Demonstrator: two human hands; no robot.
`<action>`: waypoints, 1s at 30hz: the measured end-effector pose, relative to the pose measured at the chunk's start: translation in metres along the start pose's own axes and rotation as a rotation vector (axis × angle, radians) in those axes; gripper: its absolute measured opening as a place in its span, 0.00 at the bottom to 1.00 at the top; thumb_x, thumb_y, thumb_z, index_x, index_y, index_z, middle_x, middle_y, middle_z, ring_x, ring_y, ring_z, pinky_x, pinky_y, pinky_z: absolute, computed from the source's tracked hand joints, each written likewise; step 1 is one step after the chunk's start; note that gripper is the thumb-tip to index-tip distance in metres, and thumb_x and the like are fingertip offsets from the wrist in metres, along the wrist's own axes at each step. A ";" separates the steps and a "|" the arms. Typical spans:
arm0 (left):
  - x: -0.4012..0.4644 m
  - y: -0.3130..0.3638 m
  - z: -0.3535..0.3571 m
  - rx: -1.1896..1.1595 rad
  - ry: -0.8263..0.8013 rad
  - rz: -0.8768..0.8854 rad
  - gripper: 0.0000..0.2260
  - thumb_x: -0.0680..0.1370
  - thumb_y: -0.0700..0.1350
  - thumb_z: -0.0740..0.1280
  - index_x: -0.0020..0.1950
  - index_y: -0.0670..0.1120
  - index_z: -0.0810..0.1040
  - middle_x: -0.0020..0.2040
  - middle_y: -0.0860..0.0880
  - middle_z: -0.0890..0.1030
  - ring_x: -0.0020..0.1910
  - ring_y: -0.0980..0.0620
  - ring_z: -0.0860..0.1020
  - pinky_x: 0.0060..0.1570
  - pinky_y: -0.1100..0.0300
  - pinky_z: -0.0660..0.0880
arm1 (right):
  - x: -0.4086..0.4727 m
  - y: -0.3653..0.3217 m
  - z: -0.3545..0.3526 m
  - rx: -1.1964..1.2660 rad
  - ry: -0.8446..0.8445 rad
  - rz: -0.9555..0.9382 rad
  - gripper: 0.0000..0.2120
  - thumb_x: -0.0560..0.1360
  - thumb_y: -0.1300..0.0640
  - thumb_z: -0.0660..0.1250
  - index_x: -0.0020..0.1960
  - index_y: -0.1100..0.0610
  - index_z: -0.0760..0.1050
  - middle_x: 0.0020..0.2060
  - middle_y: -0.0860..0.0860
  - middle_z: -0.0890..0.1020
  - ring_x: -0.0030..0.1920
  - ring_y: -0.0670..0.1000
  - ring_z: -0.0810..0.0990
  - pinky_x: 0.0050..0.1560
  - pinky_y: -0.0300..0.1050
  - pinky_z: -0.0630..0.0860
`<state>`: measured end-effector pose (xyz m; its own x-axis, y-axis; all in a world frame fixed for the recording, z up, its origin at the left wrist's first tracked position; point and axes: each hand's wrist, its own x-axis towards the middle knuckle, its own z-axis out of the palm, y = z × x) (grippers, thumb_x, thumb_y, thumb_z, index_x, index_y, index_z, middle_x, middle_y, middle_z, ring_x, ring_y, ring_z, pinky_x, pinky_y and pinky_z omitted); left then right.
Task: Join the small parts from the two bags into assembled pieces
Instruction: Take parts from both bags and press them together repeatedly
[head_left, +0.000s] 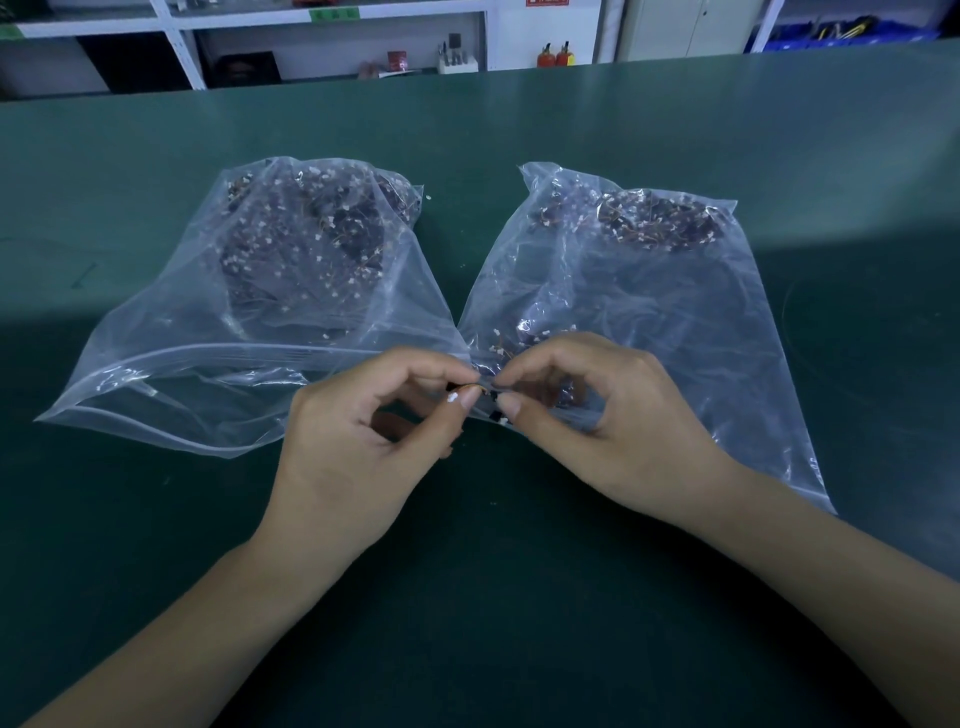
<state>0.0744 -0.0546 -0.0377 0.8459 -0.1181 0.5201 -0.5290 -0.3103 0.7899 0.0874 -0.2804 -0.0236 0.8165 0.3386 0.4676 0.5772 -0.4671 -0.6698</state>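
Over the dark green surface (493, 545), the left hand (363, 441) and right hand (587, 415) each pinch a tiny wired part (475, 389), apparently mating them; next comes aligning and pressing. Beyond lie two clear plastic zip bags (249, 312) (675, 291) holding more

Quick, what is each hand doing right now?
Left hand: closed, pinching a small part.
Right hand: closed, pinching a small dark part.
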 end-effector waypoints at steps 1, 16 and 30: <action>0.000 0.000 -0.001 0.016 0.013 0.008 0.05 0.80 0.47 0.75 0.54 0.56 0.86 0.43 0.52 0.85 0.38 0.48 0.86 0.35 0.50 0.84 | -0.001 0.000 0.000 -0.053 -0.008 -0.020 0.07 0.77 0.54 0.76 0.55 0.51 0.83 0.44 0.42 0.82 0.46 0.49 0.81 0.48 0.42 0.77; 0.007 0.002 -0.004 0.534 -0.026 0.475 0.05 0.82 0.40 0.73 0.51 0.45 0.89 0.47 0.53 0.86 0.39 0.55 0.83 0.34 0.57 0.80 | 0.001 0.004 -0.008 -0.179 0.081 -0.020 0.18 0.73 0.67 0.72 0.57 0.49 0.81 0.45 0.42 0.81 0.46 0.50 0.79 0.47 0.53 0.79; 0.011 0.008 0.014 1.025 -0.276 0.449 0.09 0.82 0.42 0.67 0.54 0.53 0.85 0.45 0.55 0.86 0.38 0.49 0.85 0.25 0.53 0.74 | 0.001 0.005 -0.006 -0.180 0.099 -0.031 0.17 0.73 0.65 0.72 0.57 0.48 0.81 0.45 0.41 0.81 0.45 0.48 0.79 0.46 0.49 0.79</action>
<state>0.0806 -0.0717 -0.0298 0.6483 -0.5751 0.4989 -0.5895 -0.7939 -0.1491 0.0912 -0.2872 -0.0235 0.7903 0.2770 0.5465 0.5867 -0.5992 -0.5447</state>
